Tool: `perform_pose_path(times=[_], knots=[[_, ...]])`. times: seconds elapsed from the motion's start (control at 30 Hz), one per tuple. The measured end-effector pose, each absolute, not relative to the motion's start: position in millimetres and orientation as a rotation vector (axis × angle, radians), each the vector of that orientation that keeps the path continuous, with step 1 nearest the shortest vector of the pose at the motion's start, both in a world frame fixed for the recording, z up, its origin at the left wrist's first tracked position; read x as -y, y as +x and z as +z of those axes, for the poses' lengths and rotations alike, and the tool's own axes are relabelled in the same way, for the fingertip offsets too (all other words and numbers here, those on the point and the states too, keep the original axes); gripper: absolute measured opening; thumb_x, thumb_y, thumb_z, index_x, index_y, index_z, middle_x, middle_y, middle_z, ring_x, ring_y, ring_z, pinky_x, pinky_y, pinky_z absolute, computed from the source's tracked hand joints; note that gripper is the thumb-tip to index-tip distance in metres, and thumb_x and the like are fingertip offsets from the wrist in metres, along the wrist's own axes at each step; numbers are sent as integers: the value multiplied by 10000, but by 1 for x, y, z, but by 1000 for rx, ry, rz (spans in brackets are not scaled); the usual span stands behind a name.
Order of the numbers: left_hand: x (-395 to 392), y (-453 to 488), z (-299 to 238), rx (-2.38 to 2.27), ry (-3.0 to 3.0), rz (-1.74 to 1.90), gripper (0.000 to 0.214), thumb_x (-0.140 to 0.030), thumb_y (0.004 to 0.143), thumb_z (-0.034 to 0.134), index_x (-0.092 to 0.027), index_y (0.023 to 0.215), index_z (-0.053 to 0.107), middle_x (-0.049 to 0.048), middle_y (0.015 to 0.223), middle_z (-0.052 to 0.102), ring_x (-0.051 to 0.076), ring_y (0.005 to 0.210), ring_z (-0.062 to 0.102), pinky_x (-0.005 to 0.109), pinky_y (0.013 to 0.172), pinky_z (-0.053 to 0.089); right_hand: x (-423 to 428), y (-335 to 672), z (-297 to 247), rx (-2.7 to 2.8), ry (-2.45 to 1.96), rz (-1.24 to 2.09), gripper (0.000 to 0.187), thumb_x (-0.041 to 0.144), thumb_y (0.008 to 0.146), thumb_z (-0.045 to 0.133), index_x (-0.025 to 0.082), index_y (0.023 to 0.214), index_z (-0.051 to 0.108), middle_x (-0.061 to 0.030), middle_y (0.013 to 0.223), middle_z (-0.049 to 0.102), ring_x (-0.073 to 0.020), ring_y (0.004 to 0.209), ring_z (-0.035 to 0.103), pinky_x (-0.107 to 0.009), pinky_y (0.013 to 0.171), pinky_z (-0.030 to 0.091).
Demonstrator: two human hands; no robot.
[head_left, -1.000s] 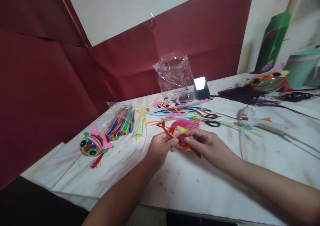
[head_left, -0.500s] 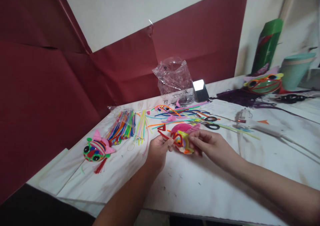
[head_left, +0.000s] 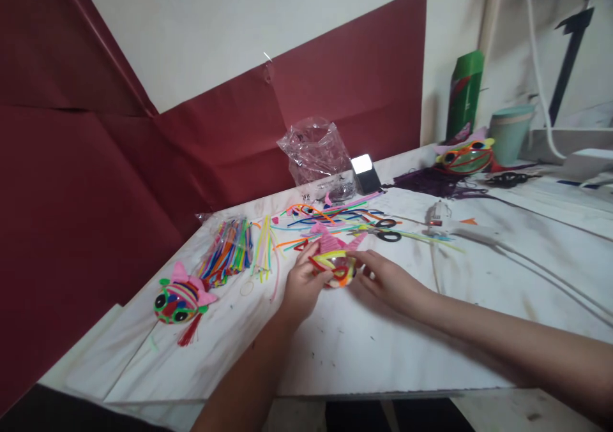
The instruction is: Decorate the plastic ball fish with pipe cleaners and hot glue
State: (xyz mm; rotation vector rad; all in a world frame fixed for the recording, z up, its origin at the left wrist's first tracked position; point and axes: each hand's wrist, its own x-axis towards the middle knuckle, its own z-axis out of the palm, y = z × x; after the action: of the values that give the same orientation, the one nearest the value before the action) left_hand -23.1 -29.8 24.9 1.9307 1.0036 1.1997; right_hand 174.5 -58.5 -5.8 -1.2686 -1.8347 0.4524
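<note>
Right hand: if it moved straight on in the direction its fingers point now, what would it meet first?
Probably the colourful pipe-cleaner ball, which the right hand touches with its fingertips; just beyond it is the left hand, holding the ball's other side. Depth is unclear.

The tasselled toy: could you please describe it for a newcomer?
On the white table, at its near left corner beside the pipe cleaners, lies the finished toy. Its red tassel distinguishes it from the unfinished toy in the left hand and right hand.

bare table (head_left: 383,349) near; pipe cleaners (head_left: 335,218), scissors (head_left: 385,229) seemingly crowd beyond.
</note>
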Motion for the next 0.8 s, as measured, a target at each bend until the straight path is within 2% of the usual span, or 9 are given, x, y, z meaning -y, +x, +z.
perform_pose_path(times=[0.13, 0.3, 0.4, 0.57, 0.7, 0.8], knots=[[21, -28, 25, -1071, 1707, 1305, 95, -254, 665, 673, -177, 695, 719, 113, 1245, 645, 271, 1189, 571, 413, 1064, 377, 41, 158, 6, 1807, -1178, 573, 308, 206, 822, 462, 154, 1095, 594, -116, 935, 682, -207, 753, 647, -331, 686, 513], [8, -30, 22, -1129, 1599, 1348, 138, -291, 676, 671, -165, 709, 716, 105, 1070, 701, 232, 1047, 612, 353, 955, 431, 27, 150, 15, 1764, -1131, 675, 139, 261, 843, 457, 194, 851, 578, -54, 770, 681, -184, 680, 624, -298, 636, 487], [3, -26, 20, -1187, 1569, 1380, 141, -303, 673, 678, -162, 663, 685, 92, 983, 697, 217, 952, 615, 340, 890, 445, 20, 150, 20, 1750, -1154, 660, 104, 259, 816, 476, 204, 821, 564, -37, 730, 662, -179, 652, 598, -291, 615, 461], [1, -20, 17, -1206, 1554, 1429, 170, -292, 651, 691, -175, 556, 612, 58, 893, 656, 212, 930, 596, 332, 888, 436, 13, 149, 26, 1753, -1188, 639, 109, 262, 782, 484, 215, 702, 540, -7, 627, 599, -160, 583, 528, -269, 553, 385], [0, -18, 13, -1191, 1528, 1448, 201, -315, 649, 706, -180, 552, 592, 38, 846, 641, 198, 882, 601, 324, 866, 460, 8, 148, 29, 1759, -1199, 654, 109, 261, 749, 505, 214, 653, 524, 2, 596, 592, -150, 564, 515, -257, 534, 365], [-2, -18, 9, -1177, 1508, 1446, 167, -320, 646, 728, -180, 627, 639, 51, 894, 669, 214, 943, 613, 333, 887, 469, 6, 148, 31, 1767, -1198, 660, 118, 254, 743, 502, 217, 631, 498, 8, 581, 580, -144, 555, 505, -252, 526, 353]])
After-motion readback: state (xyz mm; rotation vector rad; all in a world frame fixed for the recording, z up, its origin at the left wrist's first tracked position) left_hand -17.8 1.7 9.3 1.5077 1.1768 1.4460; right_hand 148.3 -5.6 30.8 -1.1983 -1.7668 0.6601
